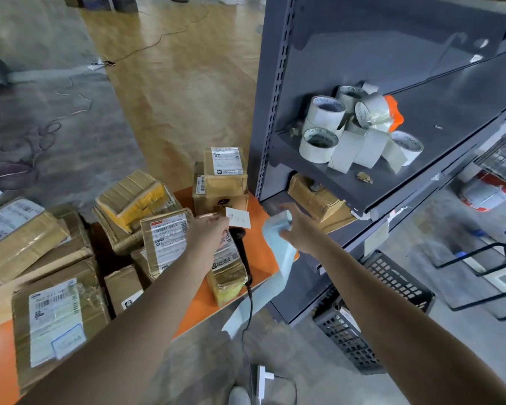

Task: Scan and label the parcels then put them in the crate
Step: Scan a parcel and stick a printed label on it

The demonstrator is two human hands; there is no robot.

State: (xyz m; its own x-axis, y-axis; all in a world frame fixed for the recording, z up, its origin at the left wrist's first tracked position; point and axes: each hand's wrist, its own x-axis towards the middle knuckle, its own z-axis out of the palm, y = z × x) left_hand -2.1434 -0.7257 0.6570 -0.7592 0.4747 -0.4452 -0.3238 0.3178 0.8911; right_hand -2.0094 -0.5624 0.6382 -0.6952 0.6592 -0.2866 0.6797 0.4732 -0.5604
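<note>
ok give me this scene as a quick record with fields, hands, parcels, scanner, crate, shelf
left-hand grip: pinches a small white label
right-hand grip: holds a pale blue backing strip that trails off the table edge
scanner: black, lying on the orange table
parcels: taped cardboard boxes piled on the table, several labelled
crate: black, perforated, on the floor by the shelf
shelf: grey, holds tape rolls

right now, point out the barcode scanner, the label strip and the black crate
barcode scanner (243,252), head view, on its black body
label strip (276,247), head view, on the pale blue backing
black crate (398,280), head view, on its perforated wall
</note>
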